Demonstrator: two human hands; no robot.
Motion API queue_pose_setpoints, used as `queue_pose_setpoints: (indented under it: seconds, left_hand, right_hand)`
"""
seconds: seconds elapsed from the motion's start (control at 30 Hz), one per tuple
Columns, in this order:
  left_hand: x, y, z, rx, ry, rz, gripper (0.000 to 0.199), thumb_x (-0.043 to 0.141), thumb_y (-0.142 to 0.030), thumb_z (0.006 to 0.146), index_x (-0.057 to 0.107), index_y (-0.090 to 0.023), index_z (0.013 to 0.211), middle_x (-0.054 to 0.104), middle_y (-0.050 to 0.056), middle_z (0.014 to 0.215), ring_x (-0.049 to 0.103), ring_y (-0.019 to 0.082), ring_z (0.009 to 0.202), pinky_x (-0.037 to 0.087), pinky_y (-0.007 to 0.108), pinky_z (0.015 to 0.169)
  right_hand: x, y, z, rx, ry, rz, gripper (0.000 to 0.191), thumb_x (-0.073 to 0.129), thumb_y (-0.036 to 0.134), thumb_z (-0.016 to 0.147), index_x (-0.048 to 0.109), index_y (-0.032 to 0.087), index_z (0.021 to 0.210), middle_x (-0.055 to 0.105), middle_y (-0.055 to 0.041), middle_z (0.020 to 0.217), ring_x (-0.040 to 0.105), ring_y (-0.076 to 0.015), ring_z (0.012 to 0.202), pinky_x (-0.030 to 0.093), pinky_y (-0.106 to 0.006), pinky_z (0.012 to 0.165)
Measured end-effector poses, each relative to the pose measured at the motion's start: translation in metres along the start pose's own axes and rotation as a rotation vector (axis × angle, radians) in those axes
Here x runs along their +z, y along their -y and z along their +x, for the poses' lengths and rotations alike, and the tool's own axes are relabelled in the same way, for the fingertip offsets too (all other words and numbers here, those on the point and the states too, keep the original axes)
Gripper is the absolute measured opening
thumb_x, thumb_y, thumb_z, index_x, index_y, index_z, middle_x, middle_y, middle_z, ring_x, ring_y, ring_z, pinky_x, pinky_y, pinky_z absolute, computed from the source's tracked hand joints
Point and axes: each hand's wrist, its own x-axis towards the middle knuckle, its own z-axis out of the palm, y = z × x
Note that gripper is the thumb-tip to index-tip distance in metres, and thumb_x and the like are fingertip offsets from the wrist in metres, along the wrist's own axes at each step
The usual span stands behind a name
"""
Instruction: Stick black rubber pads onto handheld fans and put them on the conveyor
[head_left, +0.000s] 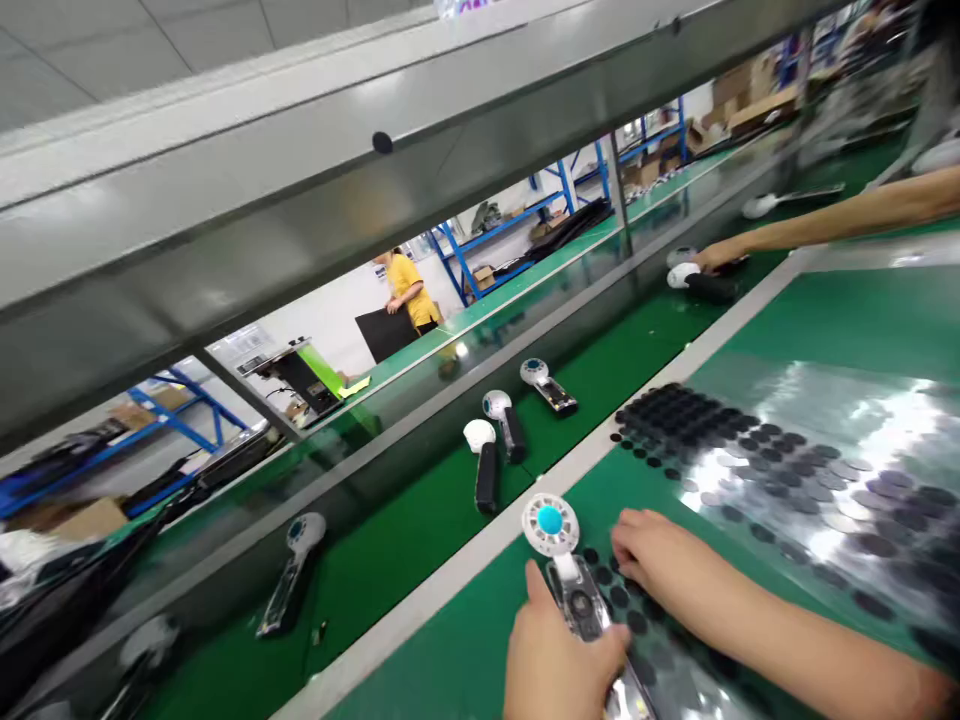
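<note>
the left hand (562, 650) is closed round the clear plastic handle (585, 612) of a handheld device with a round, white, vented head (533, 530) and a bright blue centre (550, 520); the device lies over the near green work surface (442, 640), its head pointing away towards the green belt (420, 525), a thumb across the handle and a finger beside the neck; the right hand (664, 555) is just beside it with fingers bent, above small, flat, black discs (637, 622) on a clear, glossy sheet (810, 390); whether those fingers pinch a disc, i cannot tell.

the device looks light and stiff, a hard shell that should not give under a moderate squeeze; the clear handle looks smooth and perhaps slippery, with inner parts showing through, so it is best taken round its broad middle, with no hard pressing on those parts; the narrow white neck (568, 568) seems the weak spot, poor for lifting or twisting; the blue centre could mark or shift if touched; the discs look thin and feather-light, easiest taken by the rim; the sheet looks floppy and could slide or crease if dragged.
</note>
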Motion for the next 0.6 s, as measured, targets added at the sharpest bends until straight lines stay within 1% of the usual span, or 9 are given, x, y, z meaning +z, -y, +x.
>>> queue_pose_setpoints:
  seconds: [0.03, 0.07, 0.13, 0.2, 0.27, 0.33, 0.37, 0.5, 0.6]
  left_hand:
    - [-0.002, 0.003, 0.002, 0.003, 0.073, -0.064, 0.061, 0.063, -0.027, 0.049, 0.049, -0.008, 0.106, 0.059, 0.021, 0.091, 0.052, 0.04, 0.089, 0.035, 0.047, 0.078]
    - [-0.004, 0.006, 0.003, 0.003, 0.133, -0.138, 0.046, 0.062, -0.03, 0.051, 0.054, -0.01, 0.092, 0.061, 0.019, 0.085, 0.054, 0.037, 0.085, 0.037, 0.045, 0.077]
    - [-0.005, 0.009, 0.005, -0.01, 0.218, -0.32, 0.03, 0.058, -0.036, 0.057, 0.053, -0.014, 0.077, 0.061, 0.014, 0.075, 0.057, 0.031, 0.076, 0.041, 0.041, 0.072]
    - [-0.002, 0.006, 0.007, -0.042, 0.27, -0.537, 0.028, 0.046, -0.042, 0.07, 0.047, -0.016, 0.078, 0.059, 0.008, 0.067, 0.058, 0.022, 0.063, 0.045, 0.036, 0.064]
    - [0.004, -0.001, 0.01, -0.083, 0.225, -0.884, 0.025, 0.045, -0.04, 0.078, 0.042, -0.018, 0.09, 0.059, 0.004, 0.068, 0.058, 0.018, 0.06, 0.048, 0.033, 0.06]
    - [0.012, -0.008, 0.015, -0.099, 0.127, -1.22, 0.027, 0.056, -0.032, 0.077, 0.041, -0.02, 0.096, 0.059, 0.001, 0.07, 0.059, 0.016, 0.062, 0.049, 0.032, 0.062]
    - [0.016, -0.01, 0.019, -0.094, 0.083, -1.324, 0.028, 0.058, -0.03, 0.077, 0.042, -0.021, 0.097, 0.059, 0.0, 0.069, 0.059, 0.015, 0.062, 0.05, 0.032, 0.063]
    - [0.026, -0.009, 0.031, -0.085, 0.012, -1.409, 0.021, 0.05, -0.038, 0.082, 0.043, -0.022, 0.095, 0.057, -0.001, 0.063, 0.057, 0.014, 0.059, 0.051, 0.034, 0.067]
    - [0.03, -0.002, 0.036, -0.132, 0.02, -1.414, 0.034, 0.043, -0.05, 0.082, 0.044, -0.02, 0.096, 0.058, 0.002, 0.064, 0.059, 0.018, 0.062, 0.051, 0.037, 0.068]
  right_hand:
    - [0.002, 0.0, 0.001, -0.002, -0.005, -0.001, 0.024, 0.042, -0.001, 0.069, 0.062, 0.013, 0.069, 0.06, -0.0107, 0.083, 0.053, -0.0246, 0.082, 0.04, -0.032, 0.069]
    - [0.004, -0.001, 0.002, -0.005, -0.009, 0.001, 0.025, 0.042, -0.001, 0.068, 0.062, 0.013, 0.072, 0.06, -0.0109, 0.084, 0.053, -0.025, 0.083, 0.04, -0.032, 0.07]
    - [0.007, -0.002, 0.003, -0.011, -0.017, 0.014, 0.025, 0.043, -0.001, 0.068, 0.063, 0.013, 0.076, 0.06, -0.011, 0.088, 0.053, -0.0255, 0.086, 0.04, -0.033, 0.073]
    - [0.009, -0.004, 0.004, -0.019, -0.027, 0.039, 0.027, 0.045, 0.0, 0.067, 0.063, 0.014, 0.081, 0.059, -0.0101, 0.091, 0.052, -0.0255, 0.089, 0.04, -0.033, 0.075]
    - [0.009, -0.006, 0.004, -0.019, -0.034, 0.07, 0.027, 0.045, 0.0, 0.065, 0.063, 0.015, 0.078, 0.059, -0.0093, 0.09, 0.052, -0.0249, 0.088, 0.04, -0.032, 0.074]
    - [0.009, -0.007, 0.005, -0.008, -0.045, 0.103, 0.026, 0.045, 0.0, 0.063, 0.062, 0.015, 0.074, 0.059, -0.0092, 0.087, 0.052, -0.0245, 0.085, 0.04, -0.032, 0.071]
    - [0.009, -0.008, 0.006, -0.003, -0.051, 0.121, 0.025, 0.045, 0.0, 0.061, 0.062, 0.015, 0.073, 0.059, -0.0088, 0.085, 0.052, -0.0242, 0.084, 0.04, -0.032, 0.071]
    - [0.007, -0.01, 0.007, 0.002, -0.058, 0.208, 0.02, 0.047, 0.002, 0.059, 0.058, 0.018, 0.067, 0.058, -0.0048, 0.079, 0.051, -0.0221, 0.083, 0.039, -0.03, 0.071]
    - [0.001, -0.011, 0.003, -0.008, -0.026, 0.294, 0.015, 0.049, 0.005, 0.061, 0.055, 0.018, 0.061, 0.057, -0.0025, 0.076, 0.052, -0.0193, 0.079, 0.039, -0.028, 0.07]
